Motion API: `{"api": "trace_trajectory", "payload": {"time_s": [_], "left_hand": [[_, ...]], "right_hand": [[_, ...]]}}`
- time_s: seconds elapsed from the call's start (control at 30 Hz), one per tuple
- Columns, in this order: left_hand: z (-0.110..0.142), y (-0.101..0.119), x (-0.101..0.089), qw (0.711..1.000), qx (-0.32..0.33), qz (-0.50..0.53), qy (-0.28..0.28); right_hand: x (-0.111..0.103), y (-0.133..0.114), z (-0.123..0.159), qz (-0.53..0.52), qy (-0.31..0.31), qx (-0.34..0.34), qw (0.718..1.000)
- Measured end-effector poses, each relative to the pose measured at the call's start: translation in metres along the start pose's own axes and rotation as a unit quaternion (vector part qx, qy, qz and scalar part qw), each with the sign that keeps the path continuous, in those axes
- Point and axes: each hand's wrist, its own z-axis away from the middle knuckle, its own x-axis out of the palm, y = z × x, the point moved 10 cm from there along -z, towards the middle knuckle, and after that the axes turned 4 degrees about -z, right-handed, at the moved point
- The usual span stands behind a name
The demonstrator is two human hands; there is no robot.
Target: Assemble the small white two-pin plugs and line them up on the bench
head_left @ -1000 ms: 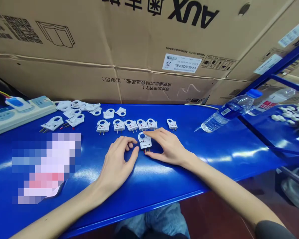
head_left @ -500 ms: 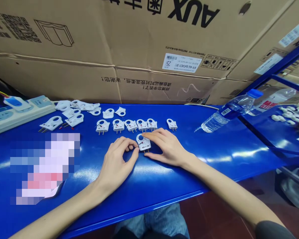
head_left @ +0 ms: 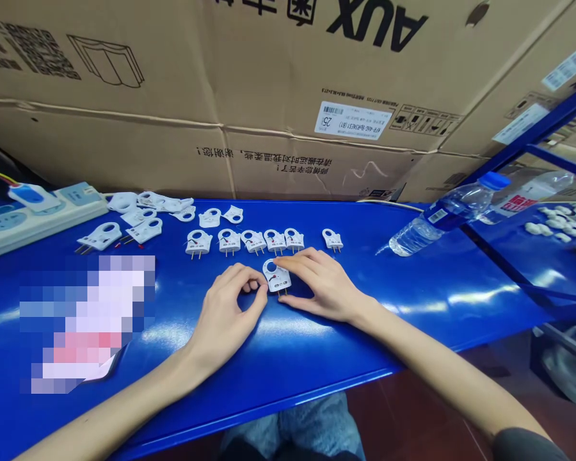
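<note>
A white two-pin plug (head_left: 279,280) with a ring-shaped handle lies in front of me, pins toward me, with a small red-and-dark wire or part on its face. My right hand (head_left: 324,285) grips it, fingers at the ring and thumb down by the pins. At the plug's left edge, my left hand (head_left: 225,314) has thumb and forefinger brought together in a pinch; anything between the tips is too small to make out. Just beyond stands a row of similar plugs (head_left: 230,241), several with the same small wire, and a lone plug (head_left: 333,239) to the right.
More white plug parts (head_left: 163,203) are heaped at back left beside a power strip (head_left: 70,214). A blurred-out flat item (head_left: 93,320) lies left. Water bottles (head_left: 422,224) lean at right near a blue metal frame (head_left: 509,150) and small white parts (head_left: 557,224). Cardboard boxes (head_left: 269,70) wall the back.
Almost nothing differs: both hands stay on or beside the plug in the same pose. The view has shifted very slightly.
</note>
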Motion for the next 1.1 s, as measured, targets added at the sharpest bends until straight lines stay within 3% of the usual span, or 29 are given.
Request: {"api": "trace_trajectory", "payload": {"time_s": [0.27, 0.47, 0.7, 0.87, 1.1], "left_hand": [[0.001, 0.006, -0.002, 1.0, 0.013, 0.016, 0.006], [0.0, 0.003, 0.0, 1.0, 0.008, -0.002, 0.0], [0.001, 0.003, 0.008, 0.998, 0.036, -0.045, -0.022], [0.002, 0.002, 0.012, 0.997, 0.042, -0.058, -0.031], [0.003, 0.003, 0.012, 0.996, 0.048, -0.068, -0.035]], "right_hand": [[-0.006, 0.006, 0.001, 0.028, 0.015, 0.018, 0.999], [-0.022, 0.031, 0.003, 0.083, 0.038, 0.094, 0.991], [-0.044, 0.072, 0.014, 0.208, 0.049, 0.21, 0.954], [-0.032, 0.083, 0.018, 0.197, -0.003, 0.246, 0.949], [-0.01, 0.086, 0.02, 0.188, -0.051, 0.242, 0.951]]}}
